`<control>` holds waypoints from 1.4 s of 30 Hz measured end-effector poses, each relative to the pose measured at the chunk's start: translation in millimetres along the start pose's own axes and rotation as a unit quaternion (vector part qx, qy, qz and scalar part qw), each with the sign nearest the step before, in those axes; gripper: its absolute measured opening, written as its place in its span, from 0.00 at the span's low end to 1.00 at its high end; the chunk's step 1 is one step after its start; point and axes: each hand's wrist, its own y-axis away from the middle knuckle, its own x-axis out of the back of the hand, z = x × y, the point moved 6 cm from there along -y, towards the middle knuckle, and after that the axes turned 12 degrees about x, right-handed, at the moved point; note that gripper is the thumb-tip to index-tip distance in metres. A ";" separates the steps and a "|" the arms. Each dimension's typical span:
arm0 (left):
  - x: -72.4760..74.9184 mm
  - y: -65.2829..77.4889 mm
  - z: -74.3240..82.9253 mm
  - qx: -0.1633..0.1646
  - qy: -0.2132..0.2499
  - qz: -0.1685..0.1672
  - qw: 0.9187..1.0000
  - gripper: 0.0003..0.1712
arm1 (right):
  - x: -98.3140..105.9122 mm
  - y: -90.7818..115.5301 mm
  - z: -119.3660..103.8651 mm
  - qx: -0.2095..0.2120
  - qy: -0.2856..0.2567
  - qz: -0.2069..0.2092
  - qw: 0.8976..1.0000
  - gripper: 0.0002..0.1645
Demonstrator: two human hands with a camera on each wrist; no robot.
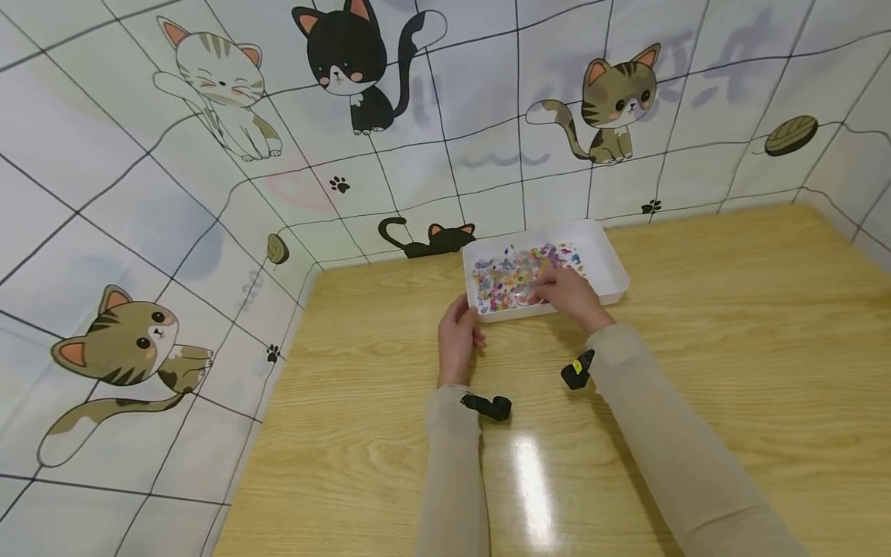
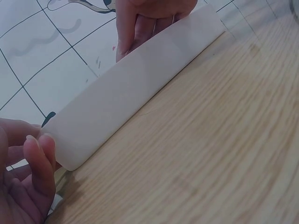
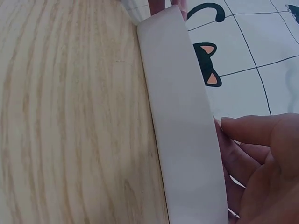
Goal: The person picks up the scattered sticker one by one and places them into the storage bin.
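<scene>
A shallow white plastic tray (image 1: 600, 257) sits on the table against the wall, with many small colourful bead-like pieces (image 1: 508, 272) spread over its left and middle parts. At the tray's front left corner, my left hand (image 1: 457, 339) grips the wall between thumb and fingers. My right hand (image 1: 567, 292) reaches over the front rim, its bent fingers down among the pieces. In the right wrist view the thumb (image 3: 252, 129) and index finger come close together beside the tray wall (image 3: 182, 112). Their tips are partly hidden behind it, and I cannot tell whether they pinch a piece.
The wooden table (image 1: 362, 433) spreads out in front and to both sides. A white wall covering with cartoon cats (image 1: 348, 54) and black grid lines stands right behind the tray and along the left. A black wrist camera (image 1: 490, 406) is strapped on the left sleeve, another (image 1: 576, 373) on the right.
</scene>
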 end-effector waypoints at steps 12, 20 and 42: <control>-8.4 -2.8 0.1 -0.021 -0.001 -0.011 1.000 0.22 | -1.6 2.1 -1.7 0.013 0.145 0.005 0.989 0.18; -11.5 -5.0 0.2 -0.022 0.012 -0.010 1.000 0.22 | -3.4 -0.8 0.3 -0.003 0.171 -0.006 0.985 0.18; -5.0 18.4 17.2 0.006 -0.011 0.013 1.000 0.24 | -20.2 -3.1 5.2 0.010 0.217 -0.014 0.976 0.18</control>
